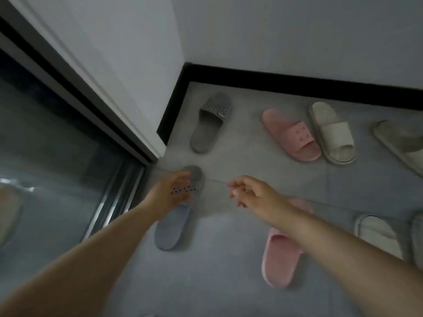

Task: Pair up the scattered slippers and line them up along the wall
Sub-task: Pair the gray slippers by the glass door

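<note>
Floor (231, 234): left hand (170, 191) over grey slipper (172, 229).

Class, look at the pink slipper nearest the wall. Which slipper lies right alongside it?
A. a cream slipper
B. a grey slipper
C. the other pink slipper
A: the cream slipper lies side by side with that pink slipper, while the grey slipper sits apart to its left.
</note>
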`<state>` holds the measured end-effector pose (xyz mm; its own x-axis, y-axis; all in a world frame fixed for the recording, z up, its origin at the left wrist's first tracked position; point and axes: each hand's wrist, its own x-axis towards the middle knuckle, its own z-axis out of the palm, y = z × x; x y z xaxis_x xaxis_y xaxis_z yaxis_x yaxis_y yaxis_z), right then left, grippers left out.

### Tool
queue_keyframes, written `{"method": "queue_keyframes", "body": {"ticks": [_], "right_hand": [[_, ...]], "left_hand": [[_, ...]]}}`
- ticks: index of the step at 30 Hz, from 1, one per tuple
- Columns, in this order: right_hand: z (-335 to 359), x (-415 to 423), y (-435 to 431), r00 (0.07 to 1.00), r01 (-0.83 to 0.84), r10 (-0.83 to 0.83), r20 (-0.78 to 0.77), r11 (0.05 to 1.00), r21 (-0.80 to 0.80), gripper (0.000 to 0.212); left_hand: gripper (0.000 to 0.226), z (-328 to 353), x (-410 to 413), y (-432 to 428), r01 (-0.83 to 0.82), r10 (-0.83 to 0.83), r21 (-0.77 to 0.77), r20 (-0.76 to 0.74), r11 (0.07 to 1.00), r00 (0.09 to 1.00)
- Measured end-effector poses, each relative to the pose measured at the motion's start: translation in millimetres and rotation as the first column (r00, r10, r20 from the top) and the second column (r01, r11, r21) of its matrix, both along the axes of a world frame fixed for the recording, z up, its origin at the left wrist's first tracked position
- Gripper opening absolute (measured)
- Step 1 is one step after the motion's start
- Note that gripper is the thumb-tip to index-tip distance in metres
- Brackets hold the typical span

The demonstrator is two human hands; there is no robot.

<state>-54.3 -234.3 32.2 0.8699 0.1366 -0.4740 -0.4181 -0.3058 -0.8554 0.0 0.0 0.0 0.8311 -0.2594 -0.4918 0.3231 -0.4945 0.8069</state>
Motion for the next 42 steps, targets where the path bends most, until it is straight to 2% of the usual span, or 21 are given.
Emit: {"method": "queue_keyframes", "body": {"ticks": [2, 4, 7, 8, 10, 15, 17, 19, 22, 25, 27, 29, 31, 35, 39, 42], "right_hand": [[-50.5, 20.1, 22.1, 0.995, -0.095, 0.095, -0.008, 0.995, -0.031, 0.029], [-93.5, 39.5, 38.9, 0.989, -0.119, 0.121, -0.088, 0.993, 0.025, 0.042], [-126.3, 40.1, 55.9, 0.990, 0.037, -0.013, -0.143, 0.986, 0.165, 0.053], [-128.2, 35.8, 58.5, 0.980, 0.123, -0.085, -0.181, 0.970, 0.210, 0.054], [-133.2, 27.8, 59.4, 0.954, 0.245, -0.181, -0.239, 0.930, 0.274, 0.056], [-145.8, 40.7, 55.2, 0.963, 0.246, -0.201, -0.180, 0.928, 0.279, 0.055], [-152.9, 51.8, 51.5, 0.977, 0.201, -0.182, -0.109, 0.958, 0.203, 0.052], [-156.4, 65.2, 44.3, 0.998, 0.069, -0.069, 0.014, 0.997, -0.016, 0.052], [-150.1, 95.2, 39.6, 0.972, -0.115, 0.174, 0.156, 0.937, -0.331, 0.059], [-147.3, 136.9, 51.6, 0.906, -0.211, 0.366, 0.211, 0.826, -0.523, 0.067], [-152.0, 163.0, 65.8, 0.846, -0.270, 0.505, 0.172, 0.684, -0.677, 0.070], [-159.0, 177.4, 74.2, 0.803, -0.315, 0.592, 0.069, 0.519, -0.794, 0.069], [-164.9, 175.9, 74.6, 0.785, -0.350, 0.619, -0.026, 0.410, -0.842, 0.066], [-166.9, 151.8, 66.3, 0.744, -0.363, 0.662, -0.085, 0.295, -0.884, 0.066], [-161.5, 112.4, 61.7, 0.727, -0.405, 0.683, -0.073, 0.341, -0.848, 0.067], [-158.6, 62.6, 54.1, 0.699, -0.393, 0.714, -0.031, 0.348, -0.851, 0.068]], "left_hand": [[0.079, -43.9, 12.5, 6.7, 0.158, -0.166, 0.130, 0.053, 0.979, 0.985], [0.097, -73.3, 31.9, 14.1, 0.311, -0.331, 0.256, 0.035, 0.915, 0.943], [0.114, -94.1, 48.3, 19.3, 0.553, -0.608, 0.459, -0.032, 0.696, 0.793], [0.117, -91.4, 51.5, 19.5, 0.570, -0.627, 0.499, -0.067, 0.653, 0.776], [0.118, -92.9, 56.4, 19.9, 0.565, -0.615, 0.532, -0.101, 0.631, 0.782], [0.106, -96.8, 66.7, 20.8, 0.557, -0.644, 0.516, -0.014, 0.650, 0.764], [0.100, -97.0, 81.1, 25.8, 0.519, -0.621, 0.545, 0.005, 0.659, 0.784], [0.095, -92.0, 93.2, 29.8, 0.508, -0.612, 0.559, -0.003, 0.655, 0.791], [0.091, -85.2, 97.0, 33.8, 0.497, -0.602, 0.576, -0.009, 0.650, 0.798], [0.092, -87.2, 91.8, 39.6, 0.482, -0.584, 0.599, -0.030, 0.639, 0.811], [0.095, -89.8, 90.2, 46.6, 0.452, -0.553, 0.611, -0.028, 0.650, 0.833], [0.097, -91.6, 90.1, 52.3, 0.427, -0.516, 0.604, -0.030, 0.673, 0.856], [0.097, -92.8, 90.0, 55.9, 0.409, -0.485, 0.579, -0.026, 0.705, 0.874], [0.103, -93.7, 87.8, 58.0, 0.381, -0.431, 0.493, -0.013, 0.782, 0.902], [0.111, -97.0, 86.9, 59.0, 0.355, -0.386, 0.405, -0.005, 0.843, 0.922], [0.115, -97.9, 87.3, 61.1, 0.348, -0.380, 0.399, 0.000, 0.848, 0.925]]}}
